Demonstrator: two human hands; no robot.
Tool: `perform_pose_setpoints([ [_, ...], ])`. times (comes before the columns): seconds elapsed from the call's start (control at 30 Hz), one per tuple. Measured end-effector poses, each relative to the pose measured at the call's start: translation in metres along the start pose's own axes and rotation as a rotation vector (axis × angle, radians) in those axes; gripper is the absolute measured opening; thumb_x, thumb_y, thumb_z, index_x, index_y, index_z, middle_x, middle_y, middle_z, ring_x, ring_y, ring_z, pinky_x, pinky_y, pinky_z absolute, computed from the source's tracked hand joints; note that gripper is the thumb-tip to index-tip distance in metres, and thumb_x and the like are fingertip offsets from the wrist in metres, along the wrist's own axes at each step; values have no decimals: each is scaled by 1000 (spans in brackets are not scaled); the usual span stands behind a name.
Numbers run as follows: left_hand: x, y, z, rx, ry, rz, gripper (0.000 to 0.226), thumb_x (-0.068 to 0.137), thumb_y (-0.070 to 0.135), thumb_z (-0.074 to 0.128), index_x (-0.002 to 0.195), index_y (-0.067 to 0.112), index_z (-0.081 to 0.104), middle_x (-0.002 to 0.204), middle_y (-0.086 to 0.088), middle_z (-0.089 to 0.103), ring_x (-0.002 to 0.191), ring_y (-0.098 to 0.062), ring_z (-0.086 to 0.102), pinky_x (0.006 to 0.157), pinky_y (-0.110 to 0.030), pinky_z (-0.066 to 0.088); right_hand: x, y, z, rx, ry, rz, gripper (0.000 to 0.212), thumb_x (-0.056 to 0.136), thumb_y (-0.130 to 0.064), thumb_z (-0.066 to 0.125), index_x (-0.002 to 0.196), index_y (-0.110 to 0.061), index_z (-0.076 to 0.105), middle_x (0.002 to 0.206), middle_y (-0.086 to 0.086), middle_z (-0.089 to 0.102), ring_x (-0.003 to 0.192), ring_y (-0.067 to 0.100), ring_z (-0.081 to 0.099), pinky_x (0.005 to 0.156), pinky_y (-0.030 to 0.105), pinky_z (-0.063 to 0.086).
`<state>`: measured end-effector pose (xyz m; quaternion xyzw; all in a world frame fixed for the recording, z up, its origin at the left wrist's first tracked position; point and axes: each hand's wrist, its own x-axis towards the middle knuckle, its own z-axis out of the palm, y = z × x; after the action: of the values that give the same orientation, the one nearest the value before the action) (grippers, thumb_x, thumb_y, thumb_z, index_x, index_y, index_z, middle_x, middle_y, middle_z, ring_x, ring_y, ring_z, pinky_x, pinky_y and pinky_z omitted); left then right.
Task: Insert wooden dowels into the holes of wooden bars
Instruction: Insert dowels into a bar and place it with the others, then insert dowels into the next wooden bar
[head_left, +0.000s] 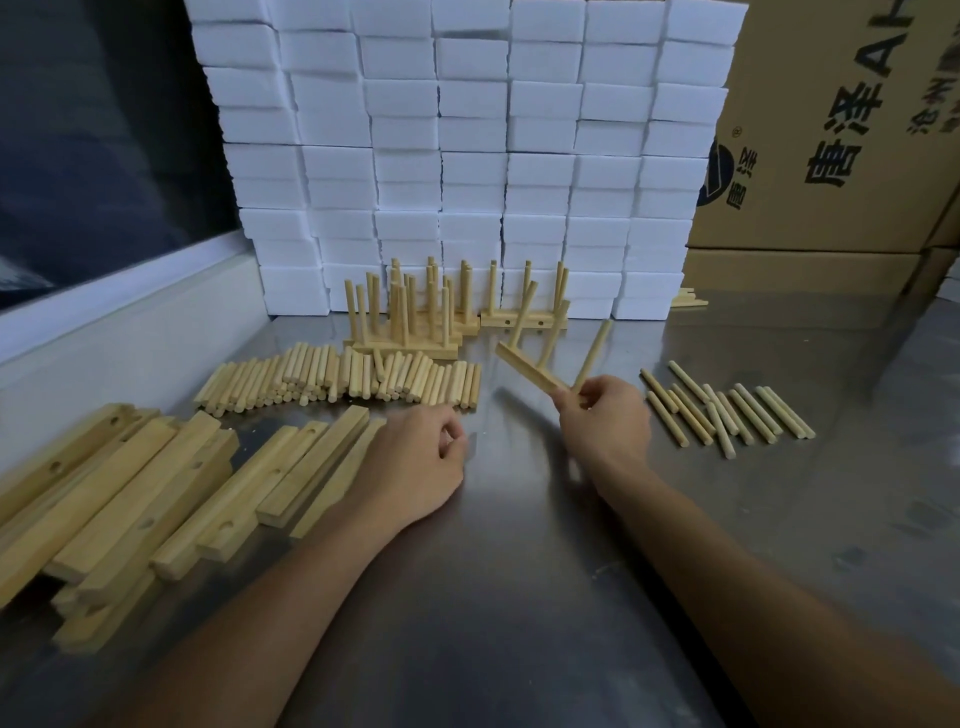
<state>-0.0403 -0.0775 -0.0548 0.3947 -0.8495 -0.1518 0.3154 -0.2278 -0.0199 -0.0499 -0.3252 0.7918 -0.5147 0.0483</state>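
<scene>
Several finished bars (410, 312) stand at the desk's (519, 571) far edge; right hand (605, 415) grips a two-dowelled bar (527, 371) plus a loose dowel (592, 356), left hand (421, 467) loosely curled, many bare bars (156, 499) remaining.

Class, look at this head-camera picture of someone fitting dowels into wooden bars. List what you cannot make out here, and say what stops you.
1. Head view: the right hand hides how its grip shares the bar and the loose dowel.
2. The left hand has its fingers curled under, so whether it holds anything is unclear.
3. The pile of bars is cut off by the left edge.
4. The cardboard box print runs past the right edge.
</scene>
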Motion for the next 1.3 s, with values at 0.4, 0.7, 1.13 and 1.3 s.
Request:
perform_pose_setpoints([
  [0.4, 9, -1, 10, 183, 25, 75, 6, 94, 32, 52, 91, 28, 52, 66, 12, 47, 62, -2, 44, 53, -28, 29, 87, -2, 41, -416, -78, -68, 24, 96, -22, 59, 115, -6, 60, 126, 14, 46, 109, 33, 56, 97, 40, 48],
  [0.7, 9, -3, 10, 165, 20, 51, 6, 94, 36, 51, 90, 32, 48, 64, 11, 47, 59, -3, 45, 52, -26, 29, 143, -14, 69, -380, -14, 36, 45, 91, -20, 60, 130, -7, 41, 134, 15, 45, 119, 34, 52, 93, 40, 46],
  [1.13, 9, -1, 8, 162, 11, 28, 4, 92, 36, 51, 91, 33, 48, 63, 11, 47, 59, -3, 45, 51, -25, 24, 152, -9, 86, -649, -114, -142, 32, 92, -20, 45, 121, -13, 57, 123, 11, 53, 113, 34, 55, 88, 39, 41],
  [1.3, 10, -3, 9, 165, 15, 37, 4, 92, 34, 52, 92, 32, 49, 62, 10, 47, 59, -3, 45, 50, -26, 26, 145, -7, 82, -763, -224, -200, 46, 98, -35, 32, 135, -15, 52, 135, 13, 43, 125, 36, 43, 100, 45, 34],
])
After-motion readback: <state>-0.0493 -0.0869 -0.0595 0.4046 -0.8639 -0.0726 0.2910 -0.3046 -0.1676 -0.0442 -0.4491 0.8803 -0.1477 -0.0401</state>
